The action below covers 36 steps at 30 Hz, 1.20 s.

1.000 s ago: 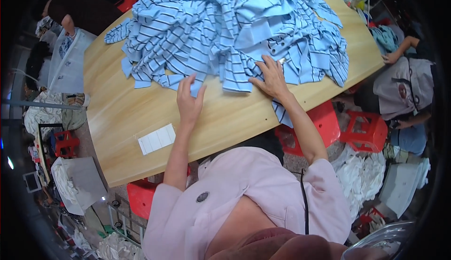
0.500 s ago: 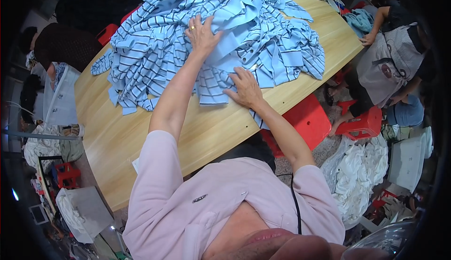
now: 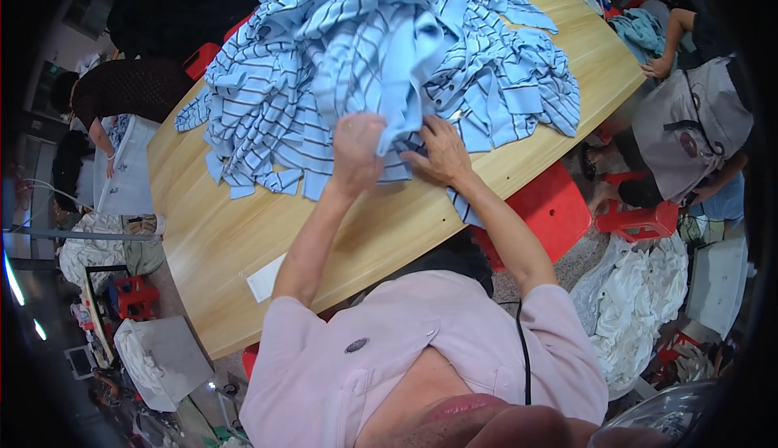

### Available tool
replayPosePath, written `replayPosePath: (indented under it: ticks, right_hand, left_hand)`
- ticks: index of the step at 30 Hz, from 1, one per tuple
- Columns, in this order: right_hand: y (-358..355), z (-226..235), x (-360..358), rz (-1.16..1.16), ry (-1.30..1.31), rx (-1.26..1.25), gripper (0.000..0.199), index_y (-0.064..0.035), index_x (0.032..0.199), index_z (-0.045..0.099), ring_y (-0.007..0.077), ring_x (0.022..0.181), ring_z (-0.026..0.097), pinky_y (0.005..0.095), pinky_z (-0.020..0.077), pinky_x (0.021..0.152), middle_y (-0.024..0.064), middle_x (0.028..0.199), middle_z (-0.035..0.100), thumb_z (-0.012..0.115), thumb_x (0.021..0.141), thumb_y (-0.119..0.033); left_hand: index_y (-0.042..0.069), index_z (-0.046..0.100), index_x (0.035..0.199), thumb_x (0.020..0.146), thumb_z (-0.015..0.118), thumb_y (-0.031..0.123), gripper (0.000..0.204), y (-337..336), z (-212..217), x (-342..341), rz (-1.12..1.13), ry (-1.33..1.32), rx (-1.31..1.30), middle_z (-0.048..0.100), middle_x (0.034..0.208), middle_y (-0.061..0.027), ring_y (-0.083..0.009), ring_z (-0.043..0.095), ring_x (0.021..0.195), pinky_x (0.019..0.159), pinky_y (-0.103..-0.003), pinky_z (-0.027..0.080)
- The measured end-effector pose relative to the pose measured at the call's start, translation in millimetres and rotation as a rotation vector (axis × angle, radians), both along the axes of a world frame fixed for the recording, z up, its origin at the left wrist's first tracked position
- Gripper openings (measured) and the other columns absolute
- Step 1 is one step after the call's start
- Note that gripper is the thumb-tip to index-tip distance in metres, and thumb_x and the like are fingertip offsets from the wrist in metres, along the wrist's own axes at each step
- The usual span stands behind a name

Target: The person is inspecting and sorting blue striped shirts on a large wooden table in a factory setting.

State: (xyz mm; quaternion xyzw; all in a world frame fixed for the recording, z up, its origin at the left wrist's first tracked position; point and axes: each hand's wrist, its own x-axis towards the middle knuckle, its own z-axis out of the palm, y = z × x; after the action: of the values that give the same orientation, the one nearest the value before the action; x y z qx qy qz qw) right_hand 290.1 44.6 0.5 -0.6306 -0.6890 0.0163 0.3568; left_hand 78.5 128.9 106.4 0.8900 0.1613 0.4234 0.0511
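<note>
A large heap of light-blue garments with dark stripes [image 3: 267,83] lies on the wooden table [image 3: 235,262]. My left hand [image 3: 358,152], smeared by motion, is closed on a blue striped garment [image 3: 377,59] at the near side of the heap. The cloth of that garment rises in a loose, blurred fold beyond the hand. To the right, my right hand [image 3: 444,150] rests on the heap's near edge, thumb and fingers apart, its fingertips on blue cloth. Just past it a small shiny thing [image 3: 458,114] lies on the cloth, too small to name.
A white paper slip [image 3: 264,278] lies near the table's front left edge. A red stool [image 3: 551,213] stands at the right. Beyond it sits a co-worker [image 3: 689,116] with teal cloth [image 3: 636,31]. Another person [image 3: 134,91] bends over a white bin [image 3: 130,168] at the left.
My left hand has come toward me from the middle of the heap, drawing a garment with it and folding the cloth up. My right hand stays at the heap's near edge.
</note>
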Motion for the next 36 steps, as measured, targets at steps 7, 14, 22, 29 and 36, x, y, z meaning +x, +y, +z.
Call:
replayPosePath:
  ticks: [7,14,22,29,36]
  right_hand:
    - [18,-2,12,0.082,0.190,-0.125,0.031,-0.0038,0.101,0.066,0.0354,0.101,0.060,0.0463,0.0472,0.090,0.0164,0.095,0.060,0.064,0.097,-0.034]
    - [28,-2,1,-0.199,0.466,-0.215,0.056,0.0059,0.081,0.063,0.0420,0.087,0.062,0.0498,0.0473,0.078,0.0236,0.089,0.063,0.078,0.090,-0.048]
    - [35,-20,1,-0.228,0.344,-0.110,0.047,0.0051,0.079,0.065,0.0431,0.094,0.062,0.0526,0.0468,0.085,0.0227,0.091,0.062,0.078,0.089,-0.038]
    - [33,-28,1,-0.238,0.366,-0.023,0.042,0.0053,0.079,0.059,0.0429,0.089,0.060,0.0526,0.0451,0.080,0.0225,0.087,0.060,0.072,0.096,-0.031]
    - [28,-23,12,-0.382,0.629,-0.060,0.041,0.0062,0.084,0.055,0.0280,0.073,0.051,0.0449,0.0444,0.070,0.0225,0.082,0.057,0.071,0.098,-0.030]
  left_hand:
    - [0.002,0.055,0.120,0.094,0.078,0.037,0.050,-14,-55,-41,0.234,0.369,-0.244,0.052,0.148,-0.0238,-0.0434,0.048,0.141,0.112,-0.056,0.040]
    - [0.003,0.057,0.136,0.082,0.089,0.037,0.072,22,-38,-24,0.277,0.219,-0.294,0.058,0.142,-0.0218,-0.0431,0.059,0.129,0.104,-0.049,0.051]
    - [0.006,0.068,0.096,0.097,0.070,0.018,0.012,65,-57,-11,0.364,0.146,-0.206,0.068,0.095,-0.0139,-0.0387,0.069,0.090,0.078,-0.051,0.056]
    - [0.004,0.059,0.111,0.113,0.047,0.024,0.024,37,-41,-10,0.295,-0.359,-0.666,0.065,0.090,-0.0159,-0.0290,0.064,0.084,0.078,-0.044,0.050]
    - [0.006,0.054,0.110,0.115,0.050,0.028,0.023,-10,-9,-48,0.000,-0.760,-1.127,0.064,0.086,-0.0028,-0.0105,0.063,0.076,0.075,-0.029,0.052]
